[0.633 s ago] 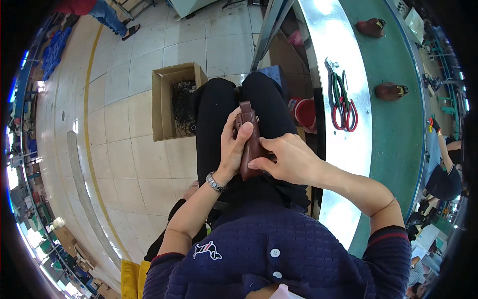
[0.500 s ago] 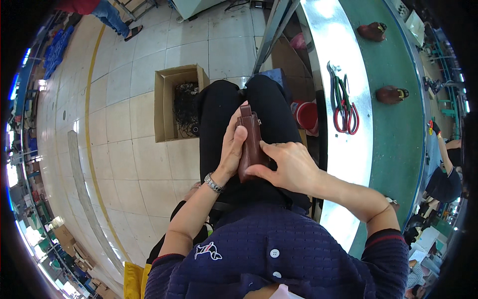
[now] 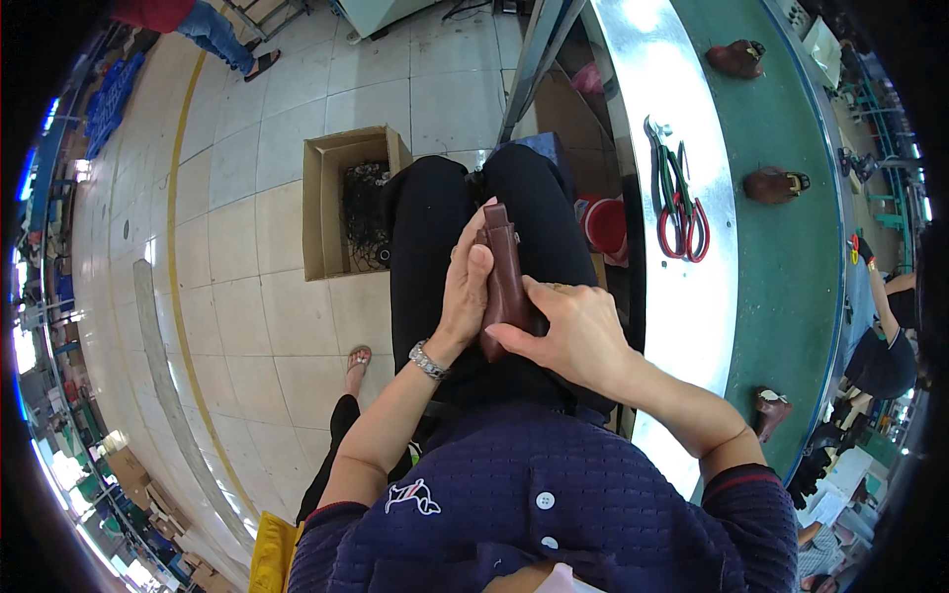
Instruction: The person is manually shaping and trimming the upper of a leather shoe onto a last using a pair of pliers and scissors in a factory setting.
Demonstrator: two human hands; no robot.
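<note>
A brown leather shoe upper (image 3: pixel 505 272) lies lengthwise over my lap, its narrow tab pointing away from me. My left hand (image 3: pixel 463 296) is closed along its left side, the thumb pressed on the leather. On the near right side, my right hand (image 3: pixel 578 331) grips the lower part between thumb and fingers. Part of its underside is hidden by both hands. To the right, red-handled scissors (image 3: pixel 698 232) and a green-handled tool (image 3: pixel 680 183) lie together on a shiny metal ledge (image 3: pixel 682 336).
Beyond the ledge runs a green belt (image 3: pixel 766 306) carrying brown shoe pieces (image 3: pixel 777 185). An open cardboard box (image 3: pixel 322 222) with dark tangled scraps stands left of my legs. A red bucket (image 3: pixel 603 229) sits under the ledge. A sandalled foot (image 3: pixel 359 358) shows on the tiled floor.
Both hands and the upper have shifted slightly to the right. My right elbow has moved inward, uncovering a brown shoe piece on the belt. The sandalled foot has come into view at left.
</note>
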